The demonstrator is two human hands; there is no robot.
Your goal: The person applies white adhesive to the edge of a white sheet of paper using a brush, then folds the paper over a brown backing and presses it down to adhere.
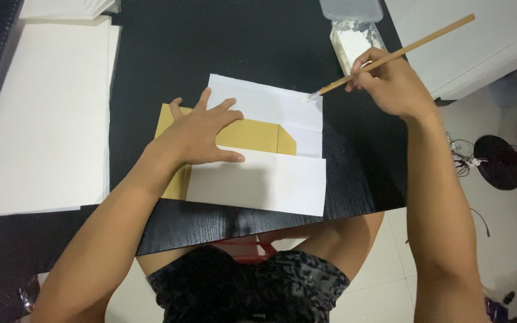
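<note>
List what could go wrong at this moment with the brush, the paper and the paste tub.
1. The brush tip sits at the white paper's far edge, so paste could smear onto the black table.
2. Only the left hand pins the sheets; a stroke might shift them.
3. The right hand works beside the paste tub, which might get knocked.

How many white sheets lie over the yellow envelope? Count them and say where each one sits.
2. One white sheet covers the top edge of the yellow envelope, under the brush tip. The other white sheet covers its lower edge, nearest the person. More may be hidden beneath.
</note>
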